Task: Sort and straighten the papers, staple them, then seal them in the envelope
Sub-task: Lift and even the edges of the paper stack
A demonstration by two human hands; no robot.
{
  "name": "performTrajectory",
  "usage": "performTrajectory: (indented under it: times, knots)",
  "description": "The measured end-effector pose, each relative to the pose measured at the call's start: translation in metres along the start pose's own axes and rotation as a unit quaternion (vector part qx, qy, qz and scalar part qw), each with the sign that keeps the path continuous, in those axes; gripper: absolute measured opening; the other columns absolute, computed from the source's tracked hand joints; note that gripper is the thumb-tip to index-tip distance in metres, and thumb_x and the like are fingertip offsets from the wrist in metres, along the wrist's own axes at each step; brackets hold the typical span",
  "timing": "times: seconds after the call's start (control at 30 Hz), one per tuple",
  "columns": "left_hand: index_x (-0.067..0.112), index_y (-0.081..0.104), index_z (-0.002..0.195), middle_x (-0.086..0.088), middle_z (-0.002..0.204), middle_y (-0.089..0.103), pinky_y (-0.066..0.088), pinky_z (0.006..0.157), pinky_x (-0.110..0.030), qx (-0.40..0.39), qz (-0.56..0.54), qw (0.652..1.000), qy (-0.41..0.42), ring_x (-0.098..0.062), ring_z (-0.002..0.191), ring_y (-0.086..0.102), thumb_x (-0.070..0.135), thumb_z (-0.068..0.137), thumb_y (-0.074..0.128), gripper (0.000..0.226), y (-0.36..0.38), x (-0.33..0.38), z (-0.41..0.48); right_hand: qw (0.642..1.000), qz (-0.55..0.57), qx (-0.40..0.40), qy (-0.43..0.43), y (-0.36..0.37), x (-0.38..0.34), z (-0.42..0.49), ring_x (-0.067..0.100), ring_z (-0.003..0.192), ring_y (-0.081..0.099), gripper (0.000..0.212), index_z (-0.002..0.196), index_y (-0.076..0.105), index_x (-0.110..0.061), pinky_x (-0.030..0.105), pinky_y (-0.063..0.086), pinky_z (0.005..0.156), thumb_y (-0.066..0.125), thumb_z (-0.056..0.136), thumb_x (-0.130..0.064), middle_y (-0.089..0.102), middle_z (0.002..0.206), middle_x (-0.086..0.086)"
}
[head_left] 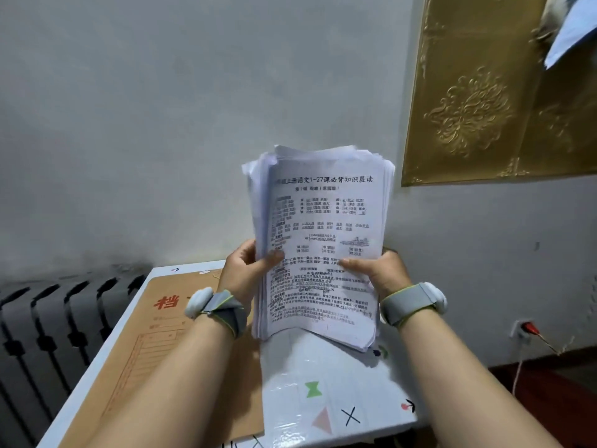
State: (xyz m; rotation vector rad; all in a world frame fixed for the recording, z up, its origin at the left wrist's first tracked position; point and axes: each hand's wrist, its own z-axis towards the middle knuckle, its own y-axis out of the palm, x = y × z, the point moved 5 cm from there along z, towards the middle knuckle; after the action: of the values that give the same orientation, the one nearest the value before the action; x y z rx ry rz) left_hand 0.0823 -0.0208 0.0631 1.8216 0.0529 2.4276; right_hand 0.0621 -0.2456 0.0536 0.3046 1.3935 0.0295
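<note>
I hold the papers (323,240) upright in front of me, above the bench (339,383), with both hands clamped on the stack. My left hand (245,270) grips the left edge, thumb pressed on the printed front sheet, fingers hidden behind. My right hand (378,273) grips the right edge the same way, thumb lying across the front page. The two hands sit apart, one on each side, at about the same height in the lower half of the stack. The stack is thick and its edges are uneven: sheets fan out along the top and left side, and the bottom corners splay a little. The bottom edge hangs just above the bench; I cannot tell if it touches. The front sheet carries black printed text with a bold heading.

The envelope (155,344), brown with red printing, lies flat on the left part of the bench, partly under my left forearm. A grey band with a white puck sits on each wrist. A dark radiator (48,324) stands left of the bench, and a gold embossed panel (484,92) hangs on the wall at upper right
</note>
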Motion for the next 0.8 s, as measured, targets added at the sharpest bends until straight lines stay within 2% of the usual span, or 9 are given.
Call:
performTrajectory:
  times: [0.1,0.2,0.27,0.37,0.43,0.5,0.6,0.7,0.8]
  knots:
    - [0.019,0.069,0.095,-0.005,0.096,0.073,0.052,0.089,-0.05,-0.005,0.029,1.0,0.0,-0.027,0.091,0.068,0.028,0.067,0.078,0.031,0.001,-0.008,-0.002,0.999,0.022,-0.036,-0.012,0.001,0.0,-0.007,0.035,0.082,0.07,0.028,0.094,0.069,0.0,0.042,0.059,0.073,0.073,0.067,0.009,0.073,0.09,0.018]
    - [0.017,0.068,0.093,-0.005,0.092,0.074,0.055,0.084,-0.044,0.018,0.01,1.0,-0.003,-0.026,0.087,0.069,0.027,0.076,0.075,0.02,0.0,-0.009,-0.005,0.999,0.022,-0.03,-0.024,0.003,-0.001,-0.011,0.033,0.079,0.071,0.031,0.099,0.067,0.003,0.038,0.06,0.067,0.072,0.069,0.009,0.073,0.092,0.019]
    - [0.014,0.068,0.093,-0.005,0.086,0.074,0.058,0.07,-0.036,0.024,-0.038,0.999,-0.003,-0.024,0.079,0.071,0.019,0.081,0.07,0.013,0.002,-0.002,-0.004,0.998,0.035,-0.01,-0.047,0.004,-0.008,-0.009,0.032,0.075,0.071,0.028,0.096,0.068,0.003,0.038,0.06,0.065,0.073,0.069,0.009,0.073,0.087,0.017]
    - [0.01,0.066,0.097,-0.005,0.085,0.073,0.057,0.064,-0.027,0.039,-0.048,0.998,0.018,-0.021,0.077,0.07,0.013,0.08,0.07,0.018,0.002,0.007,-0.002,0.997,0.04,-0.022,-0.056,0.002,-0.015,-0.006,0.026,0.072,0.072,0.022,0.091,0.07,-0.004,0.03,0.058,0.06,0.072,0.072,0.006,0.075,0.082,0.01]
    - [0.009,0.064,0.099,-0.004,0.088,0.071,0.055,0.063,-0.021,0.032,-0.044,0.998,0.026,-0.015,0.079,0.068,0.013,0.077,0.073,0.025,0.001,0.003,-0.002,0.997,0.035,-0.035,-0.063,-0.003,-0.014,-0.008,0.025,0.077,0.072,0.023,0.094,0.069,-0.006,0.03,0.058,0.063,0.07,0.074,0.006,0.075,0.087,0.008]
    - [0.016,0.063,0.099,-0.003,0.097,0.07,0.054,0.075,-0.028,0.027,-0.023,0.999,0.01,-0.02,0.09,0.066,0.027,0.072,0.076,0.031,0.001,-0.01,-0.002,0.997,0.037,-0.023,-0.07,-0.006,-0.008,-0.011,0.027,0.082,0.072,0.026,0.095,0.069,-0.007,0.035,0.06,0.07,0.07,0.073,0.008,0.075,0.091,0.009]
    - [0.027,0.07,0.092,0.003,0.099,0.071,0.048,0.093,-0.046,0.023,0.013,1.0,0.01,-0.023,0.1,0.064,0.048,0.064,0.075,0.035,0.006,-0.014,-0.003,0.995,0.061,-0.008,-0.073,0.0,-0.005,-0.014,0.028,0.079,0.072,0.023,0.096,0.068,-0.003,0.031,0.058,0.062,0.068,0.075,0.006,0.075,0.087,0.009]
    - [0.023,0.068,0.102,0.001,0.097,0.073,0.053,0.083,-0.039,0.006,-0.014,0.999,0.029,-0.02,0.094,0.068,0.038,0.073,0.074,0.033,0.014,0.003,-0.001,0.992,0.089,0.035,-0.084,-0.001,-0.018,-0.008,0.029,0.078,0.071,0.02,0.098,0.068,-0.004,0.03,0.056,0.061,0.071,0.078,-0.005,0.075,0.085,0.01]
    - [0.018,0.069,0.1,0.001,0.093,0.074,0.055,0.074,-0.034,0.015,-0.016,0.999,0.038,-0.018,0.085,0.07,0.022,0.075,0.076,0.026,0.01,0.008,0.003,0.993,0.088,0.006,-0.073,0.0,-0.025,-0.002,0.028,0.079,0.072,0.024,0.103,0.066,-0.004,0.033,0.057,0.064,0.07,0.079,-0.004,0.074,0.092,0.012]
